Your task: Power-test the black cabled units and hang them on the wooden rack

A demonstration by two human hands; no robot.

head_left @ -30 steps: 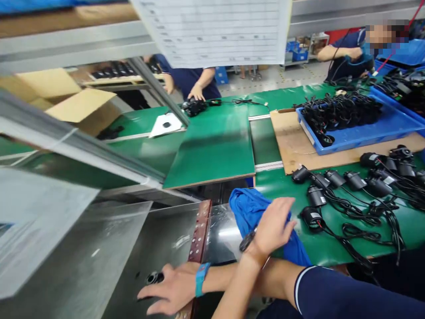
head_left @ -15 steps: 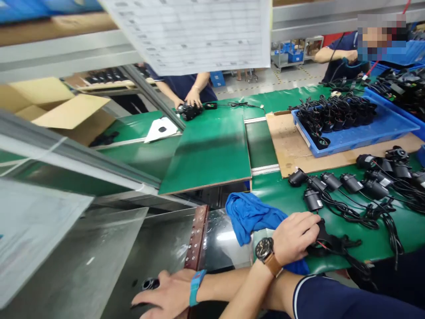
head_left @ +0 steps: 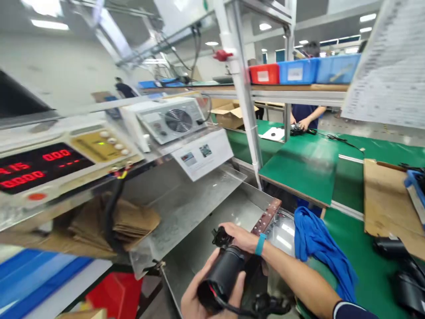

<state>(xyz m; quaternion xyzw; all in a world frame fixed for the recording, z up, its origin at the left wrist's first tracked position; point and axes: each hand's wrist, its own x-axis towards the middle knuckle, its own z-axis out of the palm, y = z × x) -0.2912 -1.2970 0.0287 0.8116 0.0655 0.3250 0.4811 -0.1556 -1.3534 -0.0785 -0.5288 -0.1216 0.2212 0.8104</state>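
My left hand [head_left: 192, 297] is at the bottom centre, wrapped round a black cylindrical motor housing [head_left: 226, 270]. Its open end faces me, with a red wire inside and a black cable trailing to the right. Just beyond it my right hand [head_left: 241, 237], wearing a turquoise wristband, is closed on a small jagged black fitting [head_left: 221, 237]. Some of its fingers are hidden. Both hands are over a metal basin [head_left: 186, 248] with a brown riveted strip [head_left: 267, 215] across it.
A blue cloth [head_left: 320, 252] lies right of the basin, near more black motors [head_left: 392, 246] on the green bench. Left stand a meter with red digits [head_left: 43, 166] and a grey box with a fan [head_left: 172, 119]. A metal post [head_left: 244, 88] rises behind. A co-worker's hands [head_left: 303, 124] handle a part beyond.
The view has swung left. My left hand has come from the motors on the right bench to the basin and now holds a motor housing. My right hand stays over the basin.
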